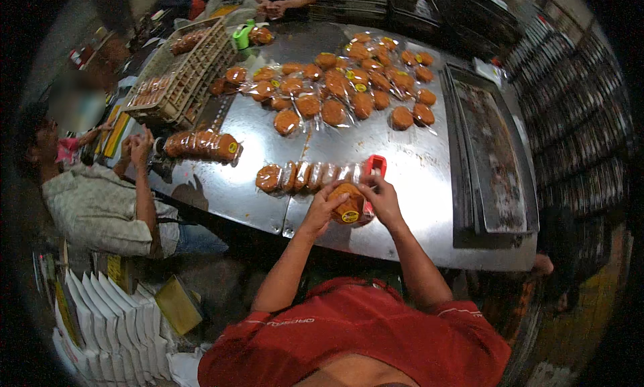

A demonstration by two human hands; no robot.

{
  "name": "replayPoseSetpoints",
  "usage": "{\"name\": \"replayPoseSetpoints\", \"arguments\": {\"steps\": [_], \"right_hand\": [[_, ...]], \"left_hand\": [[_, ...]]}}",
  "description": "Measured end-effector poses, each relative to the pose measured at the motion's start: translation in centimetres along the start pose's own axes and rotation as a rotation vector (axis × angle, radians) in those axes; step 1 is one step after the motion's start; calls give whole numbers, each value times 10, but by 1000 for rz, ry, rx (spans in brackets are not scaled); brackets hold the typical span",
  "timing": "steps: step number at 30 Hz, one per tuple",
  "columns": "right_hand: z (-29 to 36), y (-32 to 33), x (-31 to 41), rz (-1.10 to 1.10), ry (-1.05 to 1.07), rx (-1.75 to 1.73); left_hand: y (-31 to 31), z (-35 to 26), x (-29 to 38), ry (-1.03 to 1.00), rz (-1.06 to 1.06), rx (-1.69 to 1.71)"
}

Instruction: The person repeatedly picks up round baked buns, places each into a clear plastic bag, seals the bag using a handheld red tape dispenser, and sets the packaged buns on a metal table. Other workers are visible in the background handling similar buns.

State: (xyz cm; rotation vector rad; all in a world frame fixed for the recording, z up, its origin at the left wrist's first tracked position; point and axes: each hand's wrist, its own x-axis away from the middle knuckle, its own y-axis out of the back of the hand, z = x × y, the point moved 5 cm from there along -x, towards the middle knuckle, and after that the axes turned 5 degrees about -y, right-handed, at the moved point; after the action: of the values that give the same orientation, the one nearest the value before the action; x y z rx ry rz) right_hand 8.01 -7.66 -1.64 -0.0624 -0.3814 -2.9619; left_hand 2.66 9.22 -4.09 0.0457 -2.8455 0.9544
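Note:
My left hand (319, 208) grips a clear plastic packet of round brown baked goods (346, 200) with a yellow round label facing up. My right hand (381, 198) is at the packet's right upper side, its fingers bent at the plastic; their exact hold is partly hidden. Just beyond the right hand stands a red tape dispenser (375, 166), partly covered by the fingers. A row of similar wrapped rounds (302, 175) lies on the metal table (417, 185), to the left of and beyond the packet.
Many bagged rounds (334, 85) spread over the table's far half. A longer filled packet (201, 145) lies at left, near a co-worker (110, 206). A plastic crate (176, 80) with packets stands far left, a green tape dispenser (243, 34) beside it. Stacked metal trays (490, 150) occupy the right end.

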Motion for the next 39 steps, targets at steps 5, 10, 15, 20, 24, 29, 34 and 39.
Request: {"name": "replayPoseSetpoints", "arguments": {"steps": [5, 10, 15, 20, 24, 29, 34, 39], "right_hand": [[-4, 17, 27, -228, -4, -157], [-36, 14, 42, -6, -222, -221], [-19, 22, 59, 11, -194, -158], [3, 23, 66, -54, 157, -139], [-19, 28, 64, -60, -161, -458], [-30, 39, 67, -110, -253, -488], [-26, 52, 60, -240, -161, -349], [-13, 60, 58, -268, 66, -313]], "left_hand": [[-15, 16, 4, 76, 98, -240], [-23, 30, 12, 169, 119, -286], [-53, 5, 17, -93, 140, -241], [-51, 6, 3, -255, 23, -686], [-48, 25, -8, -117, 25, -381], [-76, 32, -12, -51, -28, -234], [-92, 24, -8, -363, 121, -810], [-98, 26, -1, -176, 87, -625]]}}
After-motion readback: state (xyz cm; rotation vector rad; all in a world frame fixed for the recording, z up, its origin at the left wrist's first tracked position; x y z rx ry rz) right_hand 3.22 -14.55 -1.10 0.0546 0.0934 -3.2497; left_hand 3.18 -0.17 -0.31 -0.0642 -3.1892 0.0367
